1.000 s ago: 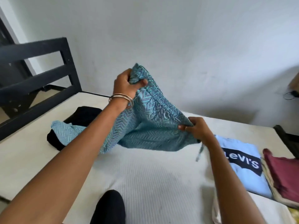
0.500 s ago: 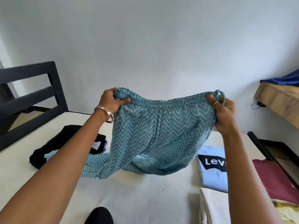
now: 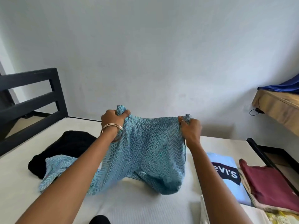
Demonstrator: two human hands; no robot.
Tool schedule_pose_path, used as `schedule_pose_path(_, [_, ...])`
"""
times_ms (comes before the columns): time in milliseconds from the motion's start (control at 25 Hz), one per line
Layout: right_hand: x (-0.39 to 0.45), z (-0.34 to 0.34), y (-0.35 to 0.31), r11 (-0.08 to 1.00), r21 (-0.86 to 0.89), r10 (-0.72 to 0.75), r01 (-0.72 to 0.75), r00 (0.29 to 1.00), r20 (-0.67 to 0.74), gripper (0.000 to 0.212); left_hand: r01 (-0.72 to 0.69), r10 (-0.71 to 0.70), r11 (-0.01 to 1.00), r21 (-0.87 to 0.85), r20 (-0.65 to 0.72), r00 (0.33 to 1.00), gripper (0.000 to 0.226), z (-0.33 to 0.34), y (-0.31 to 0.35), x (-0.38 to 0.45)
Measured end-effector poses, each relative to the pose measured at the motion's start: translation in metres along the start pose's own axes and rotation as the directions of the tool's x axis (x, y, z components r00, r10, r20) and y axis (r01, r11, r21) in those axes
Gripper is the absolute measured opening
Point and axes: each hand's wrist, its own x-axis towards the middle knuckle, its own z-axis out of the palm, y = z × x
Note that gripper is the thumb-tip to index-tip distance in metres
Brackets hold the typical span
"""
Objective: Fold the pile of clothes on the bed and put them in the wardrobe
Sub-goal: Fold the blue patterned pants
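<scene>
Teal zigzag-patterned trousers hang by the waistband above the white bed. My left hand, with bangles at the wrist, grips the waistband's left end. My right hand grips its right end. The waistband is stretched between them. The trouser legs trail down onto the mattress and off to the left, over a black garment. On the right lie folded clothes: a light blue Levi's shirt, a maroon garment and a white one.
A black bed frame stands at the left, with a white wall behind the bed. A wooden shelf with a blue cloth juts out at the right. A black rail runs along the bed's right side.
My right hand moved from the trousers' lower edge up to the waistband's right end. Both hands then lowered the spread waistband, so more fabric rests on the mattress.
</scene>
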Motion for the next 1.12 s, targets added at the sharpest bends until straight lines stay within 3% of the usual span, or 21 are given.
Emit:
schedule_pose_path(160, [-0.008,0.019,-0.001,0.991,0.100,-0.091,0.084,0.994,0.067,0.027,-0.084,0.086,0.996,-0.030,0.053,0.995,0.027,0.011,0.013,-0.010])
schedule_pose_path(280, [-0.002,0.012,-0.005,0.963,0.229,-0.166,0.140,0.981,0.098,0.020,-0.042,0.040,0.999,0.021,0.084,0.996,0.034,0.012,0.005,-0.007])
schedule_pose_path(400, [-0.003,0.008,-0.014,0.962,0.025,-0.271,0.270,0.954,0.130,0.006,0.048,-0.019,0.984,-0.173,0.168,0.986,0.028,0.021,0.001,-0.016])
schedule_pose_path(480, [-0.019,0.019,-0.022,0.930,-0.131,-0.314,0.343,0.928,0.198,0.009,0.088,-0.024,0.957,-0.277,0.227,0.973,0.024,0.033,0.006,-0.030])
schedule_pose_path(600, [-0.043,0.039,-0.023,0.909,-0.156,-0.340,0.386,0.904,0.258,0.005,0.145,-0.012,0.939,-0.311,0.393,0.919,0.017,0.051,0.019,-0.044])
schedule_pose_path(680, [-0.050,0.043,-0.018,0.917,-0.109,-0.330,0.383,0.884,0.331,0.018,0.183,0.017,0.928,-0.326,0.524,0.851,0.012,0.054,0.032,-0.049])
schedule_pose_path(840, [-0.050,0.033,-0.007,0.931,0.127,-0.362,0.343,0.809,0.463,0.010,0.421,0.048,0.763,-0.490,0.693,0.720,0.055,0.044,0.047,-0.049])
schedule_pose_path(880, [-0.048,0.030,-0.005,0.927,0.156,-0.372,0.340,0.796,0.478,0.019,0.415,0.095,0.752,-0.513,0.707,0.701,0.064,0.041,0.046,-0.046])
schedule_pose_path(920, [-0.046,0.028,-0.006,0.919,0.149,-0.391,0.366,0.789,0.473,0.033,0.321,0.164,0.798,-0.509,0.697,0.698,0.065,0.038,0.044,-0.045])
schedule_pose_path(1000, [-0.040,0.024,-0.016,0.885,0.068,-0.448,0.461,0.801,0.397,0.036,-0.095,0.319,0.920,-0.380,0.587,0.744,0.058,0.032,0.045,-0.043])
schedule_pose_path(1080, [-0.030,0.019,-0.033,0.858,0.045,-0.499,0.512,0.810,0.308,0.019,-0.507,0.515,0.852,-0.129,0.376,0.770,0.045,0.030,0.053,-0.037])
schedule_pose_path(1120, [-0.025,0.015,-0.043,0.860,0.114,-0.508,0.497,0.814,0.282,0.013,-0.642,0.620,0.766,-0.031,0.299,0.725,0.041,0.029,0.059,-0.033])
